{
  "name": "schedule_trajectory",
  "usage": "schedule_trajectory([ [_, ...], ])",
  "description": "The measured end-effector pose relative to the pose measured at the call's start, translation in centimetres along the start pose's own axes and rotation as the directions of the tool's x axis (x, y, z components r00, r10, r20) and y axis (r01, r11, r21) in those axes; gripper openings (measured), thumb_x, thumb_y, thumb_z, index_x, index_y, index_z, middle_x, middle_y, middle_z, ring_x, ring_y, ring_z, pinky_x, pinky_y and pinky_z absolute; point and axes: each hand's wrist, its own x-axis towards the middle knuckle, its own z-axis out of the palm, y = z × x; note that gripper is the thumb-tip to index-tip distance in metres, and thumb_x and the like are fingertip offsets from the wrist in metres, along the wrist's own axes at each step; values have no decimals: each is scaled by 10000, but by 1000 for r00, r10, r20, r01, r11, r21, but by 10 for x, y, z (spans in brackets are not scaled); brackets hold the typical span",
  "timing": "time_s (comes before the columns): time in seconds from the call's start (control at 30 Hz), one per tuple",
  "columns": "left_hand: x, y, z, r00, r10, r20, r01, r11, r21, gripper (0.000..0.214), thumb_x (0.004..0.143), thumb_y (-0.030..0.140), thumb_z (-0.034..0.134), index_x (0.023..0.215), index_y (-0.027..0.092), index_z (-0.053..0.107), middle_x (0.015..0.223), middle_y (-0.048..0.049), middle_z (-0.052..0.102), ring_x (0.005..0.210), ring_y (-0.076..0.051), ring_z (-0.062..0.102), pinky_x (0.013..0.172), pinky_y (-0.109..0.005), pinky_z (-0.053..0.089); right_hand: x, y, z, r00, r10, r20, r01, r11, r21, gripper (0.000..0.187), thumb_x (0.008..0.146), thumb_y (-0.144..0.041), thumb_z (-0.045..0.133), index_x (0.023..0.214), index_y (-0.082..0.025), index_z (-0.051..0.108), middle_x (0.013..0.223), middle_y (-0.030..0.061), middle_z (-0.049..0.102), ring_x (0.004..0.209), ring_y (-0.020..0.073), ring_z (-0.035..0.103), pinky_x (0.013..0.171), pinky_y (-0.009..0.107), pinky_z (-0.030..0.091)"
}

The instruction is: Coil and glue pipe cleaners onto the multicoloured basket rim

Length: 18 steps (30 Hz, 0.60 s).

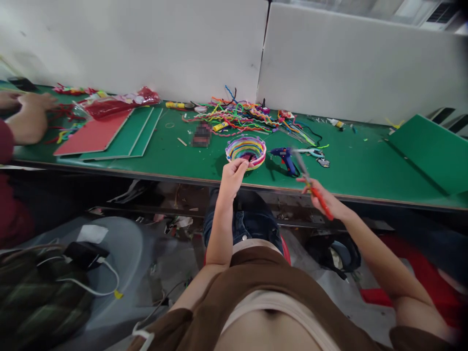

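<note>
"Well, the basket (245, 146)?"
"On the worktop (190, 168), near rim partly hidden by the left hand (233, 173), grip pinched; on what, I can't tell."
"Right of the basket?"
"The right hand (331, 201), grip around scissors (323, 204), blades blurred."

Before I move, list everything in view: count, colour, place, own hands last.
Worktable: one, green, across middle.
Coiled basket: one, multicoloured, near table's front edge.
Glue gun: one, blue, right of basket.
Fuzzy craft strands: many, multicoloured, table back.
Tubes: at least two, yellow, around strands.
Boards: at least four, green and red, table left and right.
Plastic bag: one, red, by left boards.
Pixelated item: one, dark, left of basket.
Partition panels: two, white, behind table.
Seat: one, grey, lower left.
Co-worker's sleeve: one, maroon, far left.
Scissors-like tool: one, orange-handled, blurred, in right hand.
Left hand: one, bare, at basket's near side.
Right hand: one, bare, at table's front edge.
</note>
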Motion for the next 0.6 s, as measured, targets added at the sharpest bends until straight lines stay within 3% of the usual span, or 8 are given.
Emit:
schedule_trajectory([
  [0.07, -3, 4, -1, 1000, 26, 12, -26, 1000, 16, 229, 812, 309, 577, 680, 157, 687, 512, 45, 440, 502, -66, 374, 493, -199, 287, 11, -13, 13, 969, -51, 243, 83, 989, -123, 606, 728, -533, 639, 1222, -193, 551, 895, 55, 633, 633, 128, 515, 613, 283, 467],
  [0.1, -5, 5, -1, 999, 34, 20, -35, 999, 24, 227, 808, 307, 572, 690, 156, 694, 512, 46, 441, 500, -66, 366, 493, -200, 279, 15, -17, 17, 949, -60, 310, 122, 975, -184, 630, 730, -498, 647, 1264, -191, 513, 935, 63, 631, 687, 148, 543, 661, 302, 483],
  [0.17, -7, 7, -1, 998, 48, 33, -49, 998, 46, 227, 799, 305, 566, 692, 155, 700, 513, 44, 446, 500, -68, 357, 492, -203, 268, 22, -21, 25, 949, -79, 306, 158, 956, -245, 672, 730, -480, 647, 1303, -179, 465, 1009, 83, 630, 735, 170, 563, 712, 331, 495],
  [0.33, -9, 8, 2, 995, 57, 82, -65, 993, 94, 225, 775, 301, 564, 654, 160, 693, 542, 20, 494, 567, -94, 427, 523, -209, 299, 32, -21, 32, 937, -123, 326, 189, 965, -180, 708, 746, -585, 608, 1291, -162, 448, 1038, 102, 635, 803, 199, 591, 767, 342, 495],
  [0.43, -9, 7, 4, 990, 47, 132, -62, 992, 107, 228, 772, 301, 556, 653, 160, 689, 564, 10, 519, 598, -106, 457, 540, -214, 319, 35, -24, 32, 940, -115, 321, 180, 967, -182, 648, 742, -590, 622, 1211, -164, 489, 884, 48, 621, 733, 166, 558, 705, 296, 469],
  [0.6, -8, 6, 3, 983, 26, 183, -45, 994, 101, 245, 775, 327, 557, 658, 154, 686, 587, 6, 543, 579, -98, 440, 536, -218, 321, 36, -34, 28, 924, -54, 378, 157, 956, -248, 411, 826, -567, 520, 947, -175, 543, 623, -49, 455, 545, 92, 371, 531, 230, 323],
])
